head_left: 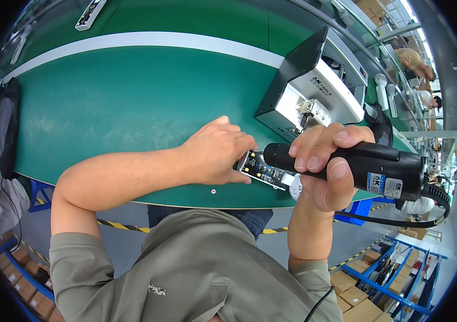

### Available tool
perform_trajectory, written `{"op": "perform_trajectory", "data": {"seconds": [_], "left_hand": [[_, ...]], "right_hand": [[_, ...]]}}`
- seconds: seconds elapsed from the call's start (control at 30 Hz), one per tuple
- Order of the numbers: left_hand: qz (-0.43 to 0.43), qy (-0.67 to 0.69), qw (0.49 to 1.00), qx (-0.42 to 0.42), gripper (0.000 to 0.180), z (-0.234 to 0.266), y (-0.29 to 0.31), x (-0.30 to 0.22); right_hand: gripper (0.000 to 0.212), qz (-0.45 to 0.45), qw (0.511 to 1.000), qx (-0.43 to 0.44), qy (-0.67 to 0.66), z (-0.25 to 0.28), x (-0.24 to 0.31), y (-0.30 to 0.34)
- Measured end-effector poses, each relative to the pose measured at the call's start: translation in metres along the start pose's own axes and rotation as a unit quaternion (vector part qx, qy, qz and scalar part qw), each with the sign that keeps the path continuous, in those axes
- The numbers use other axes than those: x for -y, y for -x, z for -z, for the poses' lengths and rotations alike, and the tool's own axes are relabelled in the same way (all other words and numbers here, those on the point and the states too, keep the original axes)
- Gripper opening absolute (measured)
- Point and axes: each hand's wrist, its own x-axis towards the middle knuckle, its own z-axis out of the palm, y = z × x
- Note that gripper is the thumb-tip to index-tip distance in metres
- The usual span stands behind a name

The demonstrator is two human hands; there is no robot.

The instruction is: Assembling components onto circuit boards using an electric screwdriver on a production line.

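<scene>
My right hand (327, 166) is wrapped round a black electric screwdriver (381, 163), which lies almost level with its nose pointing left. That nose is over a white housing with an exposed circuit board (263, 173); whether the bit touches a screw I cannot see. With fingers and thumb, my left hand (219, 153) grips the left end of this housing near the table's front edge. The housing's right end, by a round white part (295, 188), is partly hidden behind my right hand. A tiny round reddish-white piece (213, 191) lies on the green tabletop (105, 112).
A black and silver screw feeder (293, 80) stands at the right, just beyond my right hand. The screwdriver's cable (395, 221) loops at the right. Another housing (90, 14) rests on the far green belt (185, 19). White handheld units (381, 91) stand far right. People work at both sides.
</scene>
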Motion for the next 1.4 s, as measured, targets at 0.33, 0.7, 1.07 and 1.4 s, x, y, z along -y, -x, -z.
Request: {"op": "perform_trajectory", "data": {"seconds": [0.33, 0.7, 1.07, 1.4], "left_hand": [[0.0, 0.015, 1.0, -0.001, 0.046, -0.004, 0.0, 0.002], [-0.001, 0.011, 1.0, 0.01, 0.043, -0.002, 0.0, 0.002], [0.002, 0.01, 1.0, 0.026, 0.043, 0.0, -0.002, 0.0], [0.001, -0.006, 1.0, 0.025, 0.044, -0.001, 0.001, -0.002]], "right_hand": [[0.03, -0.002, 0.999, -0.025, -0.028, -0.004, -0.001, -0.005], [0.023, -0.01, 1.0, 0.02, -0.014, 0.0, -0.003, -0.005], [0.021, -0.022, 0.999, 0.038, 0.004, -0.004, -0.005, -0.008], [0.019, 0.127, 0.989, -0.064, 0.038, 0.033, 0.056, -0.022]]}}
